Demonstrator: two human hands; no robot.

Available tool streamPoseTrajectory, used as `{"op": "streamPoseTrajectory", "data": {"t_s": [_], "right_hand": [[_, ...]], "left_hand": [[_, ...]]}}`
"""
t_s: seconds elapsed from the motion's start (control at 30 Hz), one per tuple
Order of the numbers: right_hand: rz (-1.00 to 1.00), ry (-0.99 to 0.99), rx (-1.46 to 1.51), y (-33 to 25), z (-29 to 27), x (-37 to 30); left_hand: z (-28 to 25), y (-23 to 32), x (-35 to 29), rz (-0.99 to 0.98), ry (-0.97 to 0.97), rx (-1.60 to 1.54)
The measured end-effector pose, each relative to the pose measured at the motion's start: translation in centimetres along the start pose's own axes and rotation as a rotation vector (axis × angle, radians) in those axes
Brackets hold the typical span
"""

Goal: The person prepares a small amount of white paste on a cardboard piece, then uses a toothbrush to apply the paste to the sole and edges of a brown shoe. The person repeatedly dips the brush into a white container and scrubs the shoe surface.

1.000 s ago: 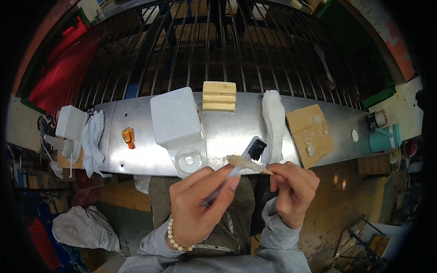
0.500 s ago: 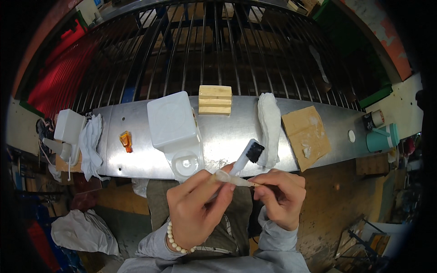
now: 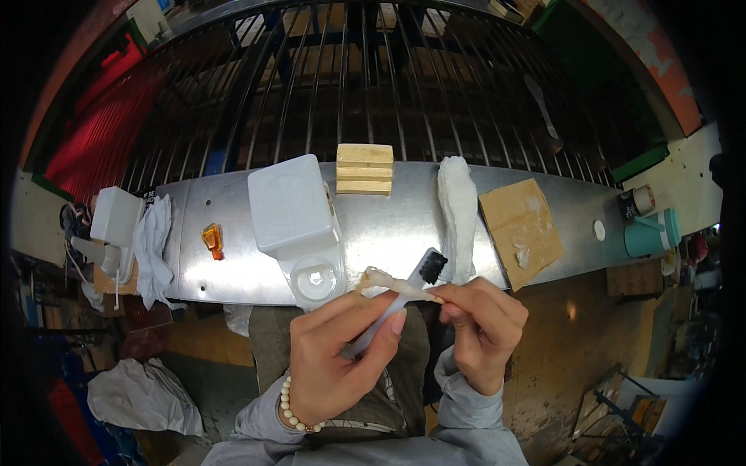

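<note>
My left hand (image 3: 338, 353) is closed round the pale handle of a small brush (image 3: 377, 328), like a toothbrush, whose black bristles are at the far right end. Between thumb and fingertips, my right hand (image 3: 486, 330) pinches the thin tip of a slender stick wrapped in whitish, crumpled material (image 3: 396, 284). This wrapped stick crosses the brush just below its head; its yellowish, frayed end sits just above my left fingers. Whether the left fingers touch it I cannot tell. Beyond my left hand stands a glossy white toilet-shaped piece (image 3: 291, 203) with a round bowl.
On the metal bench (image 3: 373, 233) are a grooved wooden block (image 3: 364, 169), a folded white cloth (image 3: 457, 217), a cardboard sheet (image 3: 522, 233) and a small amber bottle (image 3: 212, 241). A teal cup (image 3: 651, 233) stands far right. Metal bars (image 3: 357, 85) run behind the bench.
The wrapped stick's yellowish end has risen from among my left fingers to just above them. The brush has shifted, its head a little lower, and my right hand has moved slightly right.
</note>
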State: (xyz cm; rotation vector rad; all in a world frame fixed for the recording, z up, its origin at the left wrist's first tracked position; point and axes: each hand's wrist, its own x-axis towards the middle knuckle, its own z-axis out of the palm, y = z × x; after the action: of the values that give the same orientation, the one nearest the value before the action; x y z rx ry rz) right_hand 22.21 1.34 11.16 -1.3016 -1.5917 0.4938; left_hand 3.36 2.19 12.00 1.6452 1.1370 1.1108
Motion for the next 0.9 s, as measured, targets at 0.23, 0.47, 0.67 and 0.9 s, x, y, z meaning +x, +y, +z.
{"op": "streamPoseTrajectory", "data": {"t_s": [0.23,0.47,0.67,0.9], "right_hand": [[0.289,-0.187,0.223,-0.3,-1.2,0.1],[-0.082,0.051,0.007,0.9,-0.5,0.3],[0.062,-0.040,0.088,0.6,-0.3,-0.3],[0.000,0.163,-0.106,0.1,0.9,-0.1]], "left_hand": [[0.2,-0.1,-0.3,0.010,-0.029,0.026],[0.0,-0.3,-0.1,0.034,0.013,0.055],[0.2,-0.4,0.1,0.063,0.064,0.102],[0.2,0.0,0.0,0.007,0.007,0.090]]}}
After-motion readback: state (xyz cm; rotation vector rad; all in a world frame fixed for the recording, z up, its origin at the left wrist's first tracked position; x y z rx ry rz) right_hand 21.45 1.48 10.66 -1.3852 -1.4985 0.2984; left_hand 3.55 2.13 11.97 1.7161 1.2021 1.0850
